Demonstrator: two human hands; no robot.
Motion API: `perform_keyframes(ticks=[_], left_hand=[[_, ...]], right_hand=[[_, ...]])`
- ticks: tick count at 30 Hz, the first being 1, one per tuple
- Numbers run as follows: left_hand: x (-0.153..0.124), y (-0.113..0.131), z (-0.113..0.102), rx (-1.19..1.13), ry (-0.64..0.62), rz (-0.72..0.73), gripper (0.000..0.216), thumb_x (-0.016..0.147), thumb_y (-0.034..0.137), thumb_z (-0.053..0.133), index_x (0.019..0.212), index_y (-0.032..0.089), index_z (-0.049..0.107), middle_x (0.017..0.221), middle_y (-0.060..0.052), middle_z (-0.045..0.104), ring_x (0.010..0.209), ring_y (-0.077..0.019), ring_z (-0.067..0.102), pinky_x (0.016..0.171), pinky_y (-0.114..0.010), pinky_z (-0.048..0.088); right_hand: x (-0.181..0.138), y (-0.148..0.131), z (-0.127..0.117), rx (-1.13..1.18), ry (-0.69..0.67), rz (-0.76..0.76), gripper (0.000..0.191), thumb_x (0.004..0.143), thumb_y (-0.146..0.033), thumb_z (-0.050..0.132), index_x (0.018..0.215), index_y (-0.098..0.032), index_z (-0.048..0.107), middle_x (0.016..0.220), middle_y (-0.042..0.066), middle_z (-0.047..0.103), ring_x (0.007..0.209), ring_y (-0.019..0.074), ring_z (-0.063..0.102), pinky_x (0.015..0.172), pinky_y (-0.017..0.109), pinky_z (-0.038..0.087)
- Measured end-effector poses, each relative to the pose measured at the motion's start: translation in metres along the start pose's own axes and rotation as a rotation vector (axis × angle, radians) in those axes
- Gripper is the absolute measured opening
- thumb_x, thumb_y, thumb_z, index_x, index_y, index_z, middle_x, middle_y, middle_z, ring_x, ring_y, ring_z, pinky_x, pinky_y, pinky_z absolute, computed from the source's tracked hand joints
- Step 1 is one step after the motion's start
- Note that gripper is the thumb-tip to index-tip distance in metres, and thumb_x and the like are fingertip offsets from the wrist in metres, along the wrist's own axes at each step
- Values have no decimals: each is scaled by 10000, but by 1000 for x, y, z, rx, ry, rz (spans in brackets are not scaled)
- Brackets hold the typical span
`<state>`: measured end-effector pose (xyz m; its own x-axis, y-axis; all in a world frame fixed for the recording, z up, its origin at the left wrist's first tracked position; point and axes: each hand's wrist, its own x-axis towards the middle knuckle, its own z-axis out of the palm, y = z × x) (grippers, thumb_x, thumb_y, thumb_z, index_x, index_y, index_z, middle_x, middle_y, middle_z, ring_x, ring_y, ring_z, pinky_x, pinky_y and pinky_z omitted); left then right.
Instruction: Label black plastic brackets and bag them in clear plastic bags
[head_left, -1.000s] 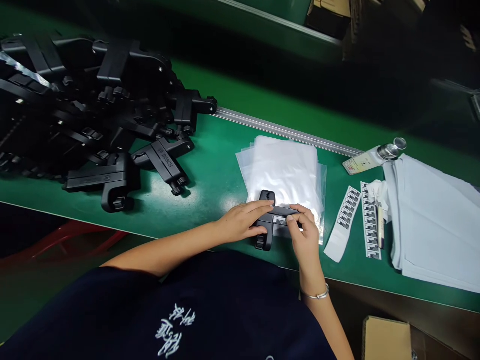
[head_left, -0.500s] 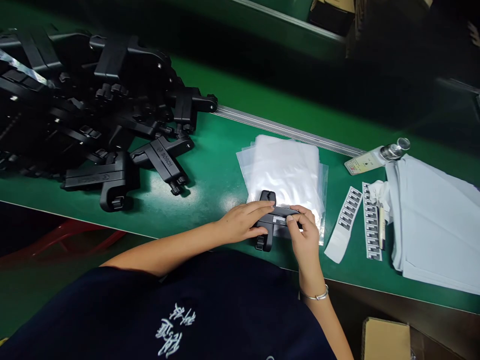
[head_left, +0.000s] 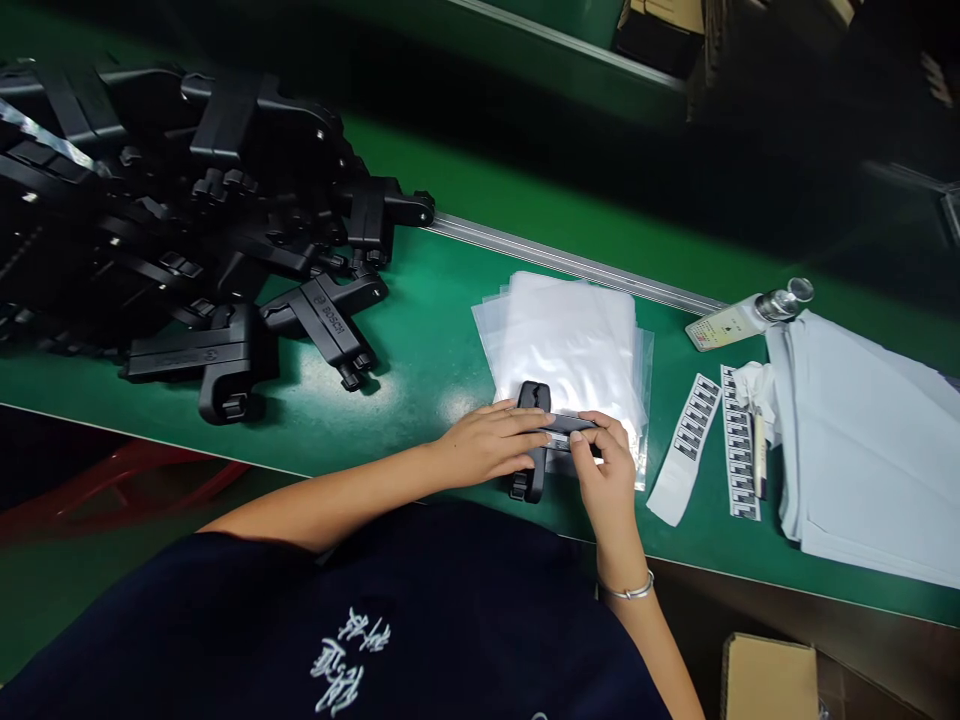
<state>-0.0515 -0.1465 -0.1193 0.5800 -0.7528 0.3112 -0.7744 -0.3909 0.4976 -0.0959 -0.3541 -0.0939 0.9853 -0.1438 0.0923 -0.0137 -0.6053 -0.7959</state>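
Note:
A black plastic T-shaped bracket (head_left: 537, 474) lies at the table's front edge, partly over a stack of clear plastic bags (head_left: 572, 335). My left hand (head_left: 489, 443) rests across it from the left, its fingers stretched out nearly flat over the bar. Those fingertips reach a small white and black label (head_left: 556, 440) on the bar and cover part of it. On the other side my right hand (head_left: 609, 470) grips the bar's right end, thumb in front and fingers behind.
Many similar black brackets (head_left: 225, 240) are heaped at the left, one marked BOSCH (head_left: 330, 318). To the right lie two label strips (head_left: 694, 425), a pen (head_left: 760, 455), crumpled tissue (head_left: 752, 385), a bottle (head_left: 731, 322) and white sheets (head_left: 870, 450). A metal strip (head_left: 562, 262) runs behind.
My left fingers have slid right along the bar and now cover part of the label. My right hand keeps its hold on the bar's end.

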Motion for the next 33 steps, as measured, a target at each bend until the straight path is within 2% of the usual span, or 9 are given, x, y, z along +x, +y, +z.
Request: perform_keyframes(ticks=[7,9,11,13,19,24,27,29,33], left_hand=[[5,1,-8,120,46,158,337,950,299,515,1273,227,580,1285,-60,637,1247,-201,548,1147,-452,279],[6,1,-13,124,24,163,328,953,309,506,1265,245,588,1285,-56,638,1232,-199,558,1142,-456,276],[8,0,-17,116,-15,160,326,958,315,492,1263,258,592,1287,-55,637,1227,-199,557,1132,-456,283],[11,-2,-20,109,-64,158,329,962,322,477,1266,272,592,1286,-53,638,1219,-204,556,1122,-465,284],[38,5,-25,197,-206,221,418,905,468,547,1274,276,589,1171,-67,678,1040,-251,593,1044,-503,339],[40,10,-26,262,-189,291,429,906,477,543,1258,238,595,1115,-76,682,1019,-243,591,1036,-473,358],[12,-2,-31,227,-126,202,341,950,434,473,1220,275,607,1236,-60,646,1143,-246,557,1094,-511,290],[-7,-10,-33,207,-42,30,359,958,422,449,1257,269,575,1312,-85,598,1192,-263,535,1103,-554,269],[-19,-15,-32,68,180,-277,372,967,342,403,1276,176,529,1269,-130,591,1176,-233,550,1010,-435,435]], right_hand=[[-1,6,-11,-15,-20,-28,192,895,-330,536,763,-216,618,1106,97,643,1085,266,570,948,492,444],[0,15,-24,46,-63,-14,180,900,-344,546,1000,-230,643,1225,102,622,1143,267,574,968,484,456],[1,27,-37,50,-148,-26,399,886,-372,582,1269,-263,554,1343,97,567,1232,274,533,1014,490,439],[3,36,-45,-24,-240,-75,536,862,-406,621,1370,-297,488,1383,80,544,1307,285,466,1065,513,397],[6,45,-43,-106,-264,-155,489,865,-431,624,1335,-324,539,1307,63,604,1300,285,467,1064,520,401],[4,45,-45,-102,-261,-180,464,857,-430,637,1299,-316,557,1269,65,621,1271,284,487,1058,518,400],[2,41,-49,-129,-271,-190,453,875,-433,610,1305,-314,538,1270,76,610,1266,287,488,1052,529,395],[2,35,-48,-191,-278,-211,495,874,-439,605,1340,-309,498,1290,87,591,1254,299,493,1060,559,368],[6,17,-39,-327,-325,-269,600,828,-396,659,1376,-269,449,1309,127,566,1209,342,515,1037,611,356]])
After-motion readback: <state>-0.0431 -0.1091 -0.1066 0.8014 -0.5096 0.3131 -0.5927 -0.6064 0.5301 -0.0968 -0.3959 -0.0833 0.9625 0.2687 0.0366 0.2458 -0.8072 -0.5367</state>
